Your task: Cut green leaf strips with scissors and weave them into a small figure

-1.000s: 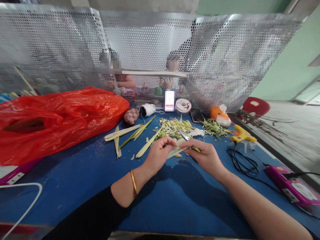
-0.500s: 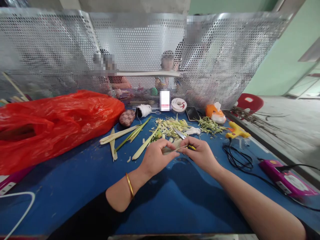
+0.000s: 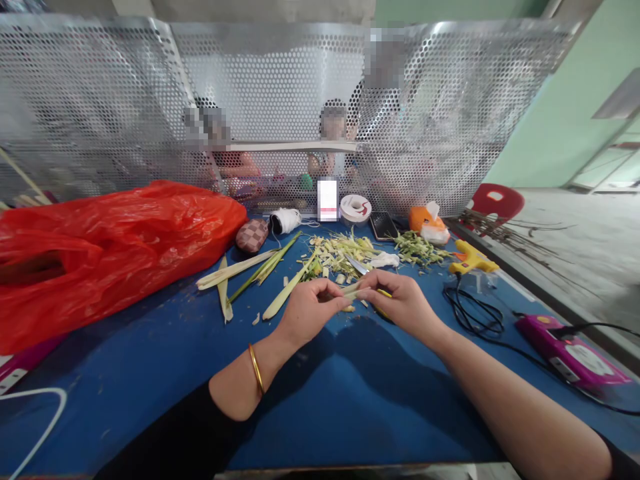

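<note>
Over the blue table [image 3: 350, 400], my left hand [image 3: 307, 310] and my right hand [image 3: 403, 303] meet at the fingertips. Both pinch a narrow pale leaf strip [image 3: 351, 290] held between them. The fingers of each hand are curled round it. A gold bangle [image 3: 256, 369] sits on my left wrist. Scissors with yellow handles [image 3: 365, 270] lie just behind my right hand, partly hidden by it. A heap of cut leaf scraps [image 3: 337, 252] lies behind the hands.
A big red plastic bag [image 3: 110, 247] fills the left side. Long leaf blades [image 3: 250, 270] lie beside it. A yellow glue gun [image 3: 470, 260] with a black cord [image 3: 473, 317] and a purple device [image 3: 573, 353] lie right. A perforated metal screen [image 3: 280, 87] backs the table, people behind it.
The flat leaf strip held a second ago has been folded narrower between the fingertips. Both hands have drawn closer together and shifted slightly left.
</note>
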`<move>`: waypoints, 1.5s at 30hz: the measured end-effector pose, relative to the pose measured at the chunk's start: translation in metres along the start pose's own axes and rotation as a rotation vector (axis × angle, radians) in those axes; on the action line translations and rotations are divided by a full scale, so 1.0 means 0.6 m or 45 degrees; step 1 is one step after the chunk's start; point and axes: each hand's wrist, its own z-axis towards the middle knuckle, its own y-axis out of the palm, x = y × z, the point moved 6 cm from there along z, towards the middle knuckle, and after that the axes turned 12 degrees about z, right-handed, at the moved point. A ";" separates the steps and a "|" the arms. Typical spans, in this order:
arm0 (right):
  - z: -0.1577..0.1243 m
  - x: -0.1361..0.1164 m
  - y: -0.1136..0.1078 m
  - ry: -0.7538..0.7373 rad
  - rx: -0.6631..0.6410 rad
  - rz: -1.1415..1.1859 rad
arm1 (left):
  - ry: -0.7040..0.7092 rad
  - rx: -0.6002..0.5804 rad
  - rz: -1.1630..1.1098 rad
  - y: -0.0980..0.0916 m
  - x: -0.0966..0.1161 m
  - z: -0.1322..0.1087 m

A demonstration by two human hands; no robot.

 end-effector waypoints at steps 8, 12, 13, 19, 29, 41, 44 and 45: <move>-0.007 0.024 0.002 0.197 0.188 0.116 | -0.077 0.111 0.057 -0.004 -0.009 -0.002; -0.011 0.031 0.004 0.213 0.225 0.138 | -0.138 0.166 0.134 -0.007 -0.015 -0.006; -0.012 0.032 0.005 0.214 0.234 0.142 | -0.148 0.177 0.151 -0.008 -0.015 -0.007; -0.017 0.040 0.007 0.242 0.257 0.140 | -0.186 0.196 0.164 -0.010 -0.011 -0.009; -0.015 0.045 0.010 0.214 0.302 0.318 | -0.204 0.162 0.157 -0.007 -0.017 -0.009; -0.018 0.039 0.018 0.238 0.201 0.209 | -0.153 0.124 0.274 -0.003 -0.026 -0.006; -0.018 0.039 0.022 0.252 0.176 0.204 | -0.050 0.024 0.325 0.004 -0.020 -0.006; -0.018 0.039 0.024 0.256 0.166 0.202 | -0.011 0.008 0.368 0.006 -0.016 -0.007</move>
